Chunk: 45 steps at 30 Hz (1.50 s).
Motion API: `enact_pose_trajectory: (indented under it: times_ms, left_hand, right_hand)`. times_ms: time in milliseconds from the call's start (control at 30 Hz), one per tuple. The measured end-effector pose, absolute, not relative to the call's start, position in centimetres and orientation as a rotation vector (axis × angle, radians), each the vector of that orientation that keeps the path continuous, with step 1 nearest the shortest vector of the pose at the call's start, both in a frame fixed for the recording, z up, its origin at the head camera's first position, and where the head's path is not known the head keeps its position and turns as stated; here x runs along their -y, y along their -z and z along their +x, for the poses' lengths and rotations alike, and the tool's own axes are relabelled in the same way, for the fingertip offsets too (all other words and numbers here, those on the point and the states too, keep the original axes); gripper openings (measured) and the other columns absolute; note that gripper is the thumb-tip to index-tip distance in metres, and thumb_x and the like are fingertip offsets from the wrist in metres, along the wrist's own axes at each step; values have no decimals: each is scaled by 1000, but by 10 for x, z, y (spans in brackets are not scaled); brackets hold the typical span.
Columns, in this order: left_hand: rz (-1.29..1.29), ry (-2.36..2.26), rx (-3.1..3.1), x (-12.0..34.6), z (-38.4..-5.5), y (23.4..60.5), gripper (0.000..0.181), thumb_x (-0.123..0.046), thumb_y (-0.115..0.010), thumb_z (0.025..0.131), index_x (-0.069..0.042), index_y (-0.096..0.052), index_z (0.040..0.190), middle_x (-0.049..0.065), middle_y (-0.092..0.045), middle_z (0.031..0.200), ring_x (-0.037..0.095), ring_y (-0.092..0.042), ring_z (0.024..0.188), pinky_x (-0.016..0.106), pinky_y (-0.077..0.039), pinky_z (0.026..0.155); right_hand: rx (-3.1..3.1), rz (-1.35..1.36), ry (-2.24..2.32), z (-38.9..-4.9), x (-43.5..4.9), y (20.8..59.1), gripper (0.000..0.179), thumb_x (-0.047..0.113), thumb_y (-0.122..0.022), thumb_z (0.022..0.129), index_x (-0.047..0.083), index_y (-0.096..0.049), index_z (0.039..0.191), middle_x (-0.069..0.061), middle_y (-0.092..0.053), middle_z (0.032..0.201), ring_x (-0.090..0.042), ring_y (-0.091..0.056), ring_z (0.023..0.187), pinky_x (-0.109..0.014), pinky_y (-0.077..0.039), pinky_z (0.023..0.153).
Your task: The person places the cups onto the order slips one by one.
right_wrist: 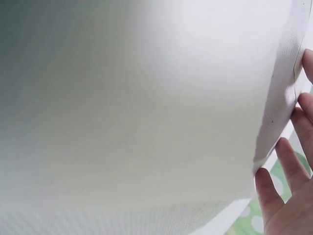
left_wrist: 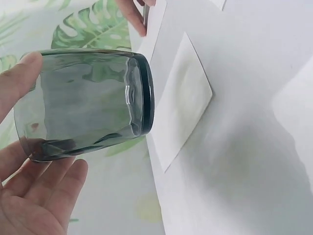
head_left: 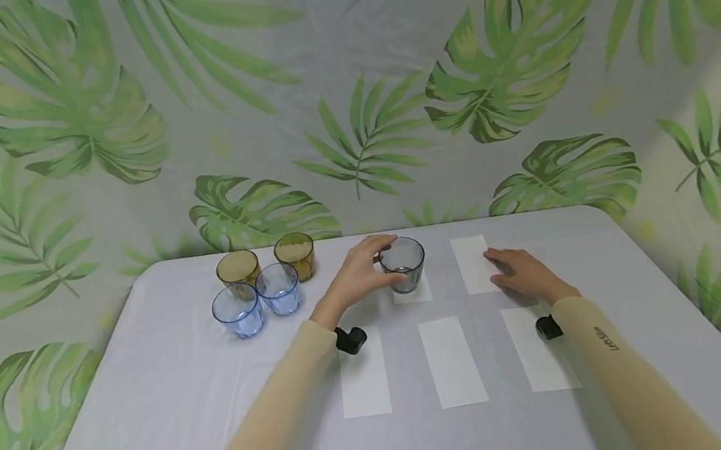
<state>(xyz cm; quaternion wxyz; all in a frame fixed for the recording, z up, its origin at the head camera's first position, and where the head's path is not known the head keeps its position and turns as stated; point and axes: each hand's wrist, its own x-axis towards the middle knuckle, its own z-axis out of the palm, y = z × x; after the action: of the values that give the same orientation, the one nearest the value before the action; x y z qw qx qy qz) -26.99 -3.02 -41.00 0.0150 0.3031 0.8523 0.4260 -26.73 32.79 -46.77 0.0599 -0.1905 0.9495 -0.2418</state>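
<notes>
My left hand (head_left: 359, 273) grips a smoky grey glass tumbler (head_left: 403, 265) by its rim, thumb on one side and fingers on the other. The glass is upright, mouth up, and its base overlaps a white paper rectangle (head_left: 417, 296) in the head view. In the left wrist view the clear grey wall of the tumbler (left_wrist: 88, 95) shows between thumb and fingers, its thick base close over the paper (left_wrist: 183, 98). My right hand (head_left: 529, 274) rests with loosely extended fingers at the right edge of another white paper rectangle (head_left: 472, 264), holding nothing.
Two blue glasses (head_left: 238, 312) and two amber glasses (head_left: 296, 257) stand grouped at the back left of the white-covered table (head_left: 173, 395). Three more paper rectangles (head_left: 453, 363) lie in a nearer row, partly under my forearms. A leaf-patterned cloth (head_left: 367, 46) hangs behind.
</notes>
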Motion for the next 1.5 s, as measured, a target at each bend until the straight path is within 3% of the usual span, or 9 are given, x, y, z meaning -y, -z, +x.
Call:
enact_pose_trajectory:
  times_ms: [233,533,867,1200,1500]
  left_hand:
    - [937,-1288,-2640,10,-277,414,75,-28,-80,79,-8,-45,142,7,-45,141,22,-48,123,28,-43,98]
    - [972,-1348,-2584,-13,-281,415,74,-23,-80,79,-3,-45,141,10,-44,141,22,-50,120,22,-45,95]
    - [897,-1426,-2529,-42,-285,421,74,-24,-81,79,-9,-46,142,4,-45,141,16,-49,118,19,-45,92]
    - [768,-1410,-2566,-68,-290,428,75,-29,-80,80,-16,-45,144,0,-43,143,15,-47,120,28,-46,92]
    - [726,-1441,-2595,-91,-292,428,76,-28,-81,79,-14,-45,144,2,-43,144,19,-44,126,32,-42,99]
  right_hand:
    - [-2886,-573,705,-269,-328,470,59,17,-63,93,-8,-39,141,-30,-36,143,-51,-29,129,-60,-22,106]
    - [-2885,-570,689,-270,-326,469,59,16,-62,93,-8,-38,141,-31,-35,143,-51,-29,130,-60,-22,107]
    - [-2890,-556,694,-269,-325,468,59,16,-63,92,-8,-39,141,-30,-36,143,-50,-30,129,-59,-23,107]
    - [-2897,-572,683,-268,-324,466,58,15,-62,92,-9,-39,140,-32,-37,141,-50,-31,129,-60,-23,106]
    - [-2891,-552,691,-267,-322,462,58,18,-62,94,-11,-39,140,-33,-39,139,-51,-33,127,-61,-24,105]
